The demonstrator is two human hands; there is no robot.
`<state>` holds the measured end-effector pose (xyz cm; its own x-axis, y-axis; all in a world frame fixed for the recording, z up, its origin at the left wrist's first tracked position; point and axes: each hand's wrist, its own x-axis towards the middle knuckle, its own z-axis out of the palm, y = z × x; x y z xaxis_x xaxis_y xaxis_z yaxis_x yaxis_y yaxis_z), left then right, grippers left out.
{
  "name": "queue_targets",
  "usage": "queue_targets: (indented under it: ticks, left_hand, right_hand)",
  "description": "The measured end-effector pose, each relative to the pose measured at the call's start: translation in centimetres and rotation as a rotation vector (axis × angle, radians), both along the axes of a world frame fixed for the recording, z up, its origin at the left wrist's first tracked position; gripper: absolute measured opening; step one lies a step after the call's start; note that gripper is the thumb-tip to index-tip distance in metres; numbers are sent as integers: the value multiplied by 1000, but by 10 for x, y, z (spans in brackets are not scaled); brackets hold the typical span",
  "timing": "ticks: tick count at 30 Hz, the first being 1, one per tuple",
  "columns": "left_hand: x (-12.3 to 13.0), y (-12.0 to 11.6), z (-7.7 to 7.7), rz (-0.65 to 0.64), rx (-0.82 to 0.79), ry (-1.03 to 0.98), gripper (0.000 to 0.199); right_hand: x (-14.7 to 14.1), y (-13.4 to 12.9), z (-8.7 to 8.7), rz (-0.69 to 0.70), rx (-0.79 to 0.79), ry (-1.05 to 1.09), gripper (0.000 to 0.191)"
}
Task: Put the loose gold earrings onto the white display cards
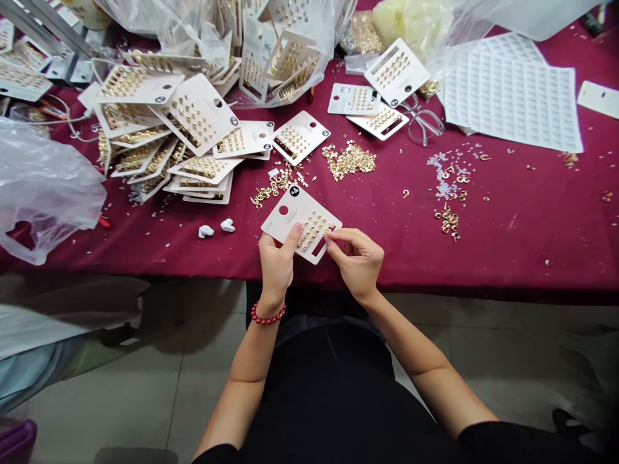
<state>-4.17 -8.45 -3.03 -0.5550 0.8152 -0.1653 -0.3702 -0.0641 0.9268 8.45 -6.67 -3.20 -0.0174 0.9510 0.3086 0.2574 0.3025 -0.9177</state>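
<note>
My desk (507,251), covered in burgundy cloth, runs across in front of me above a tiled floor (203,393). At the far left lies a crumpled plastic bag (48,187), then a heap of earring cards (164,122) and two small white pieces (213,227) that I can't identify. My left hand (275,267), with a red bead bracelet (267,314) on its wrist, grips the lower-left edge of one earring card (302,209), its thumb (293,235) pressed on the face. That card sits just ahead of my hands, near the desk's front edge, its long axis slanting from upper left to lower right. My right hand (358,264) is nearer the stud rows (314,231), its thumb and forefinger (331,237) pinching the card's right edge. Further right lie a pile of loose gold earring parts (349,161), clear-framed glasses (425,122) and a large printed sheet of labels (512,96).
</note>
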Motion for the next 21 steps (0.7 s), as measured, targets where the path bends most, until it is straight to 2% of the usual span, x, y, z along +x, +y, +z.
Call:
queue_targets:
  ticks: [3,5,9,13,16,19,21]
  left_hand:
    - [0,0,1,6,-7,-3,38]
    - [-1,0,4,5,-34,-43,42]
    - [-3,0,11,3,-83,-180,51]
    - [-2,-2,14,-42,-116,-173,50]
    - [-1,-5,12,-67,-123,-152,48]
    - [-2,-7,7,-71,-119,-94,46]
    - [-2,-8,4,-85,-117,-28,45]
  right_hand:
    - [1,1,2,16,83,-146,10]
    - [5,2,7,39,199,-284,12]
    - [19,4,18,195,464,-558,27]
    - [32,9,26,277,586,-770,38]
    - [38,14,28,285,635,-841,47]
    - [40,18,26,322,679,-823,57]
    - [40,20,23,351,650,-750,44]
